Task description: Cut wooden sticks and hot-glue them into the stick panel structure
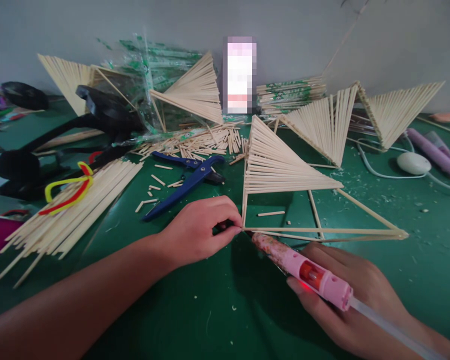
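Observation:
A fan-shaped frame of thin wooden sticks [281, 170] lies on the green mat [225, 310] in the middle. My left hand [198, 232] pinches the frame's near left corner, fingers closed on the sticks. My right hand [345, 295] grips a pink glue gun [303, 267], its nozzle pointing at that same corner. A clear glue stick juts out of the gun's rear toward the lower right.
Blue cutters [185, 182] lie behind my left hand among short stick offcuts. A loose bundle of long sticks [71, 215] with red and yellow pipe cleaners lies left. Other stick fans [326, 122] stand at the back. A white mouse [413, 163] sits at right.

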The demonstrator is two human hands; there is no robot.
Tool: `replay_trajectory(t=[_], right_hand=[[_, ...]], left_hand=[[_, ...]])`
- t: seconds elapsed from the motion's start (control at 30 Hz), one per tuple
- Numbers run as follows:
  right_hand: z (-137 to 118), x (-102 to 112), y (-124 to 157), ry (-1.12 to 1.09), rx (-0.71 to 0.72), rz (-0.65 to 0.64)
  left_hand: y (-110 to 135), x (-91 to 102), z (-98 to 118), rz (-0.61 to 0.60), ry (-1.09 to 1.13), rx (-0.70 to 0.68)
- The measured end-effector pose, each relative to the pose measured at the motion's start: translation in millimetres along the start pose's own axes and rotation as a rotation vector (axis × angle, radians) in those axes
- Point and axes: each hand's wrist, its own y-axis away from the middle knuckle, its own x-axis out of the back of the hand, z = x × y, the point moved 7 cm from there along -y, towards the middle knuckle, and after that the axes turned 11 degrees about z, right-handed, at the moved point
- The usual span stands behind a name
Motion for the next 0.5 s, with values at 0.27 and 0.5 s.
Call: replay_trajectory(t=[0.27,0.5], right_hand=[[4.6,5.8,1.7,-0.037,-0.013,-0.014],[6.5,4.2,3.6,-0.039,-0.023,-0.012]], left_hand=[[1.6,2.1,-1.0,0.015,0.008,0.041],[0.9,-1.6,-0.8,-0.017,-0.051,0.057]])
